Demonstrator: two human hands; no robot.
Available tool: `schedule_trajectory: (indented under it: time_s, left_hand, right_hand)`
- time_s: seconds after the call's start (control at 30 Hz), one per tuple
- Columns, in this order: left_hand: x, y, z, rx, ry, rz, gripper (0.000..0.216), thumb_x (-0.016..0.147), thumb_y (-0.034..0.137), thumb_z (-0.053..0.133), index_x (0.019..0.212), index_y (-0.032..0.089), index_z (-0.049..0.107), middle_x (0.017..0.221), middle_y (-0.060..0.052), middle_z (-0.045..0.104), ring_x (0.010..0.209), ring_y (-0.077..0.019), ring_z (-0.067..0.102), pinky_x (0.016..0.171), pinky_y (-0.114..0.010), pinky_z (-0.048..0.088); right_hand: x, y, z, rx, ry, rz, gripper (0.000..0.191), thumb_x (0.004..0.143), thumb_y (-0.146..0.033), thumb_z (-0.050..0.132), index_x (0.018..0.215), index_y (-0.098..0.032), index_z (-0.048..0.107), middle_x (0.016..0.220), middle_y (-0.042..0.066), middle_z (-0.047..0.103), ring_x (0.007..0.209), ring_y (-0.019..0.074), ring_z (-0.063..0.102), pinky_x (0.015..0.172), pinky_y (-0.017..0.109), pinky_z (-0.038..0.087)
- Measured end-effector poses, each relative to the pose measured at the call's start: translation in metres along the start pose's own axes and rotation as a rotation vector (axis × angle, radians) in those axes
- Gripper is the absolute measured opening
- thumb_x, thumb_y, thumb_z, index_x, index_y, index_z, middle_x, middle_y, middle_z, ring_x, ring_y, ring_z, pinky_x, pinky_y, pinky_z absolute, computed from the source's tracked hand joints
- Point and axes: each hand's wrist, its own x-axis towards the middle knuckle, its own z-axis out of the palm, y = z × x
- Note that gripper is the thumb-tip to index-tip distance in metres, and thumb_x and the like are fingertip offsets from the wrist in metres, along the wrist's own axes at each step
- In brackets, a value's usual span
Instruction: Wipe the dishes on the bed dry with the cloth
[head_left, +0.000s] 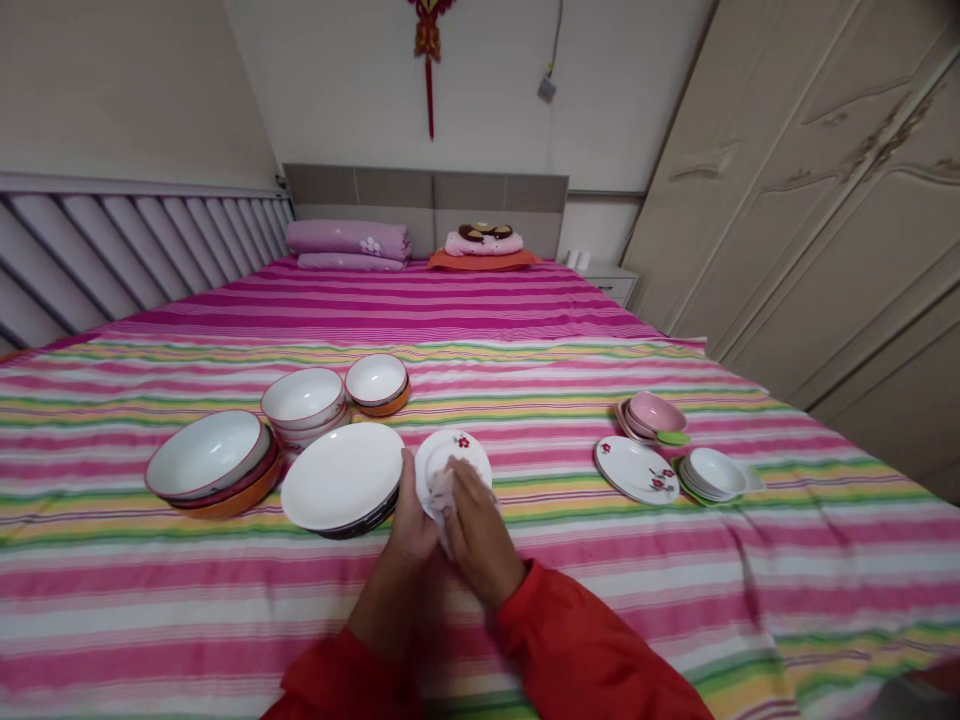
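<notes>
A small white plate [469, 455] with a red flower on its rim is gripped at its left edge by my left hand [412, 515]. Pressed against the plate's face is a pale crumpled cloth or tissue [442, 497], bunched under the closed fingers of my right hand [478, 530]. Part of the plate's lower side is hidden by the hands. Just left of my left hand stands a stack of large white plates [345, 475] with dark ones beneath.
Bowl stacks stand on the left: large [206, 455], medium [304, 395] and small [376, 380]. Flowered plates [636, 468], pink bowls [658, 412] and white bowls [716, 472] lie right on the striped bedspread [525, 390]. Folded bedding [349, 240] rests by the headboard [495, 190].
</notes>
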Motion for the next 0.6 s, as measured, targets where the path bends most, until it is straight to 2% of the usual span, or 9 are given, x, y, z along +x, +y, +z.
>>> schedule_trajectory:
  time_s: [0.07, 0.1, 0.17, 0.27, 0.4, 0.5, 0.6]
  left_hand:
    - [-0.002, 0.002, 0.000, -0.007, 0.023, -0.090, 0.060, 0.083, 0.065, 0.040, 0.082, 0.012, 0.069, 0.072, -0.009, 0.073, 0.087, -0.0240, 0.069, 0.101, -0.039, 0.041]
    - [-0.002, 0.000, 0.001, -0.009, 0.014, -0.119, 0.060, 0.082, 0.065, 0.040, 0.080, 0.012, 0.069, 0.072, -0.009, 0.073, 0.087, -0.0240, 0.069, 0.101, -0.040, 0.041]
    - [-0.002, -0.007, 0.002, -0.007, -0.027, -0.115, 0.060, 0.084, 0.064, 0.038, 0.090, 0.013, 0.070, 0.082, -0.010, 0.074, 0.095, -0.0242, 0.067, 0.102, -0.039, 0.040]
    - [0.000, -0.023, 0.005, 0.013, -0.109, -0.117, 0.058, 0.088, 0.057, 0.036, 0.117, 0.013, 0.061, 0.107, -0.012, 0.070, 0.112, -0.0245, 0.059, 0.106, -0.039, 0.035]
    - [0.002, -0.033, 0.005, 0.051, -0.141, -0.160, 0.050, 0.092, 0.044, 0.038, 0.128, 0.013, 0.053, 0.116, -0.012, 0.067, 0.119, -0.0232, 0.055, 0.109, -0.038, 0.030]
    - [0.003, -0.023, 0.004, 0.062, -0.107, -0.113, 0.051, 0.092, 0.045, 0.038, 0.129, 0.012, 0.052, 0.115, -0.011, 0.068, 0.117, -0.0233, 0.056, 0.109, -0.038, 0.031]
    - [0.003, -0.008, 0.003, 0.064, -0.041, 0.035, 0.054, 0.091, 0.049, 0.037, 0.126, 0.012, 0.055, 0.109, -0.011, 0.070, 0.111, -0.0230, 0.060, 0.106, -0.037, 0.036]
  right_hand:
    - [-0.001, -0.009, 0.001, 0.015, -0.054, -0.071, 0.060, 0.085, -0.015, 0.042, 0.144, -0.013, 0.029, 0.147, 0.012, 0.035, 0.137, 0.0237, 0.028, 0.112, 0.044, 0.030]
    - [0.000, -0.011, 0.000, 0.015, -0.063, -0.088, 0.061, 0.085, -0.014, 0.041, 0.145, -0.013, 0.027, 0.148, 0.011, 0.034, 0.138, 0.0233, 0.027, 0.113, 0.044, 0.029]
    - [0.005, -0.007, -0.005, 0.000, -0.051, -0.090, 0.059, 0.086, -0.015, 0.039, 0.144, -0.012, 0.027, 0.148, 0.012, 0.034, 0.138, 0.0231, 0.026, 0.113, 0.045, 0.029]
    - [0.015, 0.010, -0.017, -0.054, 0.039, -0.010, 0.052, 0.089, -0.018, 0.037, 0.141, -0.011, 0.035, 0.146, 0.014, 0.037, 0.137, 0.0245, 0.028, 0.112, 0.048, 0.029]
    - [0.022, 0.034, -0.026, -0.063, 0.170, 0.169, 0.046, 0.093, -0.022, 0.034, 0.138, -0.013, 0.041, 0.142, 0.014, 0.041, 0.135, 0.0252, 0.032, 0.111, 0.049, 0.030]
    - [0.021, 0.036, -0.024, -0.036, 0.163, 0.208, 0.046, 0.093, -0.023, 0.034, 0.137, -0.013, 0.041, 0.136, 0.016, 0.046, 0.132, 0.0264, 0.036, 0.110, 0.050, 0.030]
    - [0.017, 0.024, -0.020, 0.025, 0.035, 0.094, 0.045, 0.092, -0.027, 0.040, 0.136, -0.017, 0.042, 0.135, 0.014, 0.048, 0.131, 0.0258, 0.037, 0.111, 0.048, 0.030]
